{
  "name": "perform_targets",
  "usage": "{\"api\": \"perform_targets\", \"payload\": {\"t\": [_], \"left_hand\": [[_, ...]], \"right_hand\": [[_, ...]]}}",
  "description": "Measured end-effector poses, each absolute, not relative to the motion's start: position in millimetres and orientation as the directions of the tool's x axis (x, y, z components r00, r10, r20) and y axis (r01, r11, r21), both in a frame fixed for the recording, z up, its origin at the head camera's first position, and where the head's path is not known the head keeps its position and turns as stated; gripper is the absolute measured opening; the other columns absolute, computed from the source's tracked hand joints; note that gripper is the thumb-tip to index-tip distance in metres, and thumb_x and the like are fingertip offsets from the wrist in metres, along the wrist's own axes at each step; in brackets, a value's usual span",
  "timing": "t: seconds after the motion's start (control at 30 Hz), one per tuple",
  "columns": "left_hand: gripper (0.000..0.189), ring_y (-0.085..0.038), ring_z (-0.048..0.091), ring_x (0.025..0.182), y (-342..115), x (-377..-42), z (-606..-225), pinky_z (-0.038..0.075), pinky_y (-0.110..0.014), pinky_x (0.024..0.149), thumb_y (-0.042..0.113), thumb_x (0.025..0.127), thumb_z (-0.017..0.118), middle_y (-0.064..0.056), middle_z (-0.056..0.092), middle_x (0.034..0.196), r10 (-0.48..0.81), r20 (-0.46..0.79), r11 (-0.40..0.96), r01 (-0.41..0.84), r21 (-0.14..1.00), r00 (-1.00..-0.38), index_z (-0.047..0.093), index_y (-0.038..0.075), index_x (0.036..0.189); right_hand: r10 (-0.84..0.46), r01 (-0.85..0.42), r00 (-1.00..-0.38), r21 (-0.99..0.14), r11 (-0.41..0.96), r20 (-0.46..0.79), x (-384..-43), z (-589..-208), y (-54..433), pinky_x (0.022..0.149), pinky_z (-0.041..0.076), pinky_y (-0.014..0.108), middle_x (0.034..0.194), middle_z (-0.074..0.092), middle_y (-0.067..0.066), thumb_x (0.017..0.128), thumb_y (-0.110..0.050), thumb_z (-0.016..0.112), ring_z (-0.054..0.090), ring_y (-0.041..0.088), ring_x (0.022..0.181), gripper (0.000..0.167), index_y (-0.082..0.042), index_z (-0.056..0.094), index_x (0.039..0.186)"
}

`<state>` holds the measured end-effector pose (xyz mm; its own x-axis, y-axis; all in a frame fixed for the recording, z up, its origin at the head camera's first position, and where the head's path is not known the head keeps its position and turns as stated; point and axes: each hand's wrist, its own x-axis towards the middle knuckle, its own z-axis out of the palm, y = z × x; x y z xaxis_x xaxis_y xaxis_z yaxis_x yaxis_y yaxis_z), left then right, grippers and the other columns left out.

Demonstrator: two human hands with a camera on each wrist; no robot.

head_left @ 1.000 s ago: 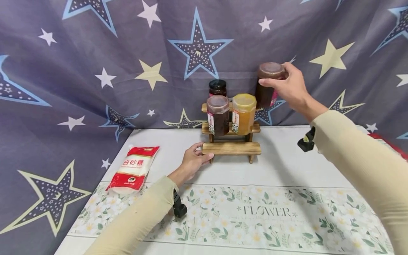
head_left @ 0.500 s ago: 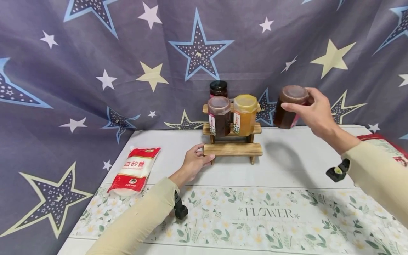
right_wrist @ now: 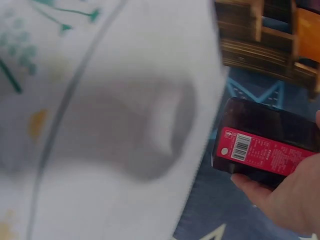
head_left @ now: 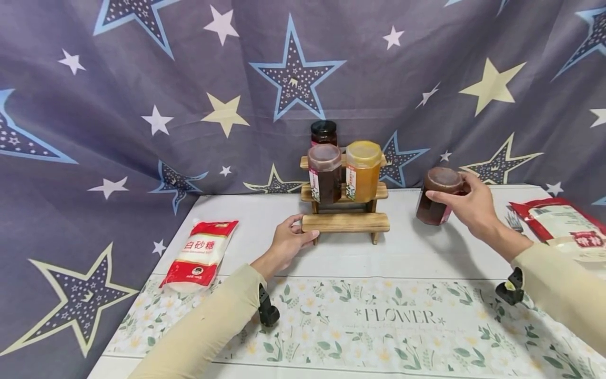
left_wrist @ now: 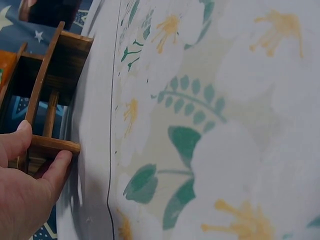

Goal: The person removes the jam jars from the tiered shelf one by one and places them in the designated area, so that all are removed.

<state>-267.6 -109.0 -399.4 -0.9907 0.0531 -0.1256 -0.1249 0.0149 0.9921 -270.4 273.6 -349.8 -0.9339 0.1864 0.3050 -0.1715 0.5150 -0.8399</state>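
Jar (head_left: 432,206), dark contents, pinkish-red label with barcode: held upright or nearly so above the table (head_left: 360,258), right of the stand and well apart from it, its shadow falling on the white cloth. Right-hand grip (head_left: 474,208): closed on this jar, thumb on the near side. Stand (head_left: 347,222), wooden, three-tiered: bottom tier bare. Left-hand grip (head_left: 289,243): closed on the left end of that bottom tier. Middle tier: second dark jar (head_left: 329,187), left; amber jar (head_left: 368,181), right. Top tier, left: black-lidded jar (head_left: 324,138), partly hidden. Table, left: red-and-white sugar bag (head_left: 199,252), lying flat. Table, right: red-and-white packet (head_left: 558,226), with a fork (head_left: 514,220) beside it, partly hidden behind the right wrist. Backdrop (head_left: 360,26): grey-purple cloth, star-patterned.
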Motion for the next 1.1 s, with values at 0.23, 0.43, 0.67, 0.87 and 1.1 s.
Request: {"api": "perform_targets", "payload": {"t": [0.23, 0.43, 0.67, 0.87, 1.1], "left_hand": [[0.064, -0.021, 0.067, 0.088, -109, -267, -399, 0.058, -0.041, 0.088, -0.004, 0.083, 0.072, -0.025, 0.063, 0.114, 0.048, -0.126, 0.008, -0.126, 0.992, -0.991, 0.044, 0.005, 0.14], [0.064, -0.023, 0.067, 0.09, -109, -266, -399, 0.058, -0.042, 0.088, -0.005, 0.083, 0.072, -0.026, 0.062, 0.115, 0.042, -0.124, 0.005, -0.123, 0.992, -0.991, 0.044, 0.003, 0.14], [0.067, -0.022, 0.067, 0.09, -109, -266, -399, 0.057, -0.043, 0.09, -0.005, 0.084, 0.071, -0.026, 0.062, 0.116, 0.054, -0.126, 0.004, -0.126, 0.992, -0.991, 0.04, 0.002, 0.143], [0.069, -0.023, 0.067, 0.091, -109, -267, -401, 0.057, -0.042, 0.089, -0.004, 0.084, 0.071, -0.026, 0.062, 0.116, 0.063, -0.123, 0.013, -0.122, 0.992, -0.99, 0.039, 0.002, 0.144], [0.066, -0.021, 0.067, 0.089, -110, -268, -401, 0.057, -0.043, 0.09, -0.003, 0.084, 0.071, -0.025, 0.062, 0.115, 0.062, -0.114, 0.015, -0.113, 0.993, -0.992, 0.041, 0.002, 0.143]], "right_hand": [[0.157, -0.145, -0.952, -0.837, 0.527, 0.264, -268, -364, 272, 0.066, 0.045, 0.008, 0.112, 0.053, 0.01, 0.082, -0.032, 0.078, 0.05, 0.001, 0.086, 0.073, 0.0, 0.043, 0.137], [0.148, -0.154, -0.952, -0.835, 0.528, 0.269, -267, -372, 272, 0.064, 0.044, 0.008, 0.107, 0.054, 0.01, 0.081, -0.03, 0.079, 0.05, 0.002, 0.083, 0.071, 0.001, 0.046, 0.135], [0.141, -0.167, -0.949, -0.827, 0.537, 0.284, -268, -378, 275, 0.062, 0.045, 0.008, 0.104, 0.055, 0.011, 0.08, -0.029, 0.08, 0.051, 0.003, 0.081, 0.069, 0.002, 0.047, 0.132], [0.12, -0.168, -0.958, -0.847, 0.505, 0.261, -266, -380, 278, 0.065, 0.047, 0.006, 0.111, 0.053, 0.011, 0.083, -0.027, 0.078, 0.051, 0.001, 0.085, 0.07, 0.002, 0.042, 0.135], [0.099, -0.177, -0.962, -0.856, 0.486, 0.255, -266, -381, 276, 0.069, 0.046, 0.007, 0.116, 0.051, 0.01, 0.084, -0.027, 0.076, 0.05, 0.001, 0.089, 0.072, 0.002, 0.038, 0.138]]}}
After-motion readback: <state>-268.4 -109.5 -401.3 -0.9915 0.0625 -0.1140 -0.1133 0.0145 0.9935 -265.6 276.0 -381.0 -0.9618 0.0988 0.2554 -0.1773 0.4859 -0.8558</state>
